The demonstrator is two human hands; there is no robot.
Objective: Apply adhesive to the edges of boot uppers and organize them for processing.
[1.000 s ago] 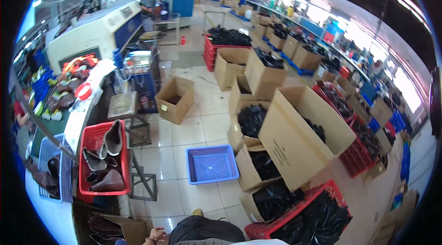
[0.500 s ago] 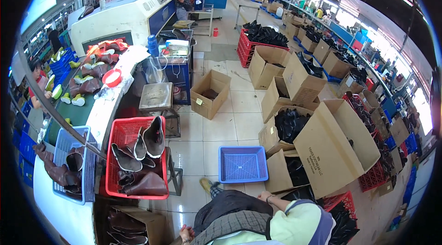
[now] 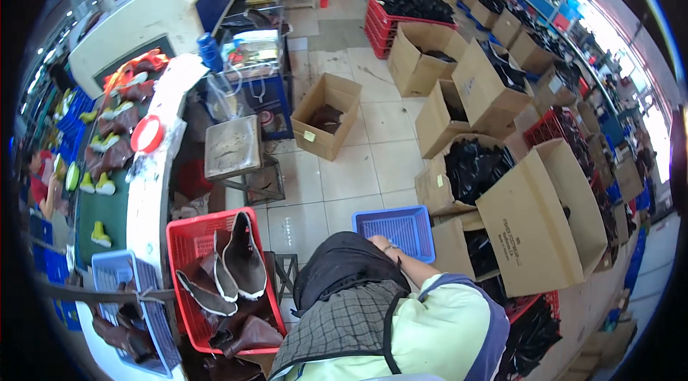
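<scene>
My right hand (image 3: 383, 244) reaches forward past my knees, at the near left side of a shallow blue plastic basket (image 3: 430, 243) on the tiled floor. Its fingers are small and partly hidden, so I cannot see whether they touch the basket or hold anything. The basket's visible inside shows only its slatted bottom. My left hand is out of sight behind my body and apron (image 3: 351, 316). To my left stands a red plastic basket (image 3: 188, 227) with several brown leather boot uppers (image 3: 242, 263) in it.
A light-blue basket (image 3: 113, 261) with brown leather pieces sits beside the conveyor (image 3: 107, 220). Cardboard boxes (image 3: 516, 238) of black pieces crowd the right. Ahead are an open carton (image 3: 315, 139), a worn stool (image 3: 233, 148) and a red crate (image 3: 380, 26). Another person (image 3: 43, 184) is at the far left.
My right hand has moved forward to the blue basket. My left hand has dropped out of view. My body leans further forward, and the view has tipped down.
</scene>
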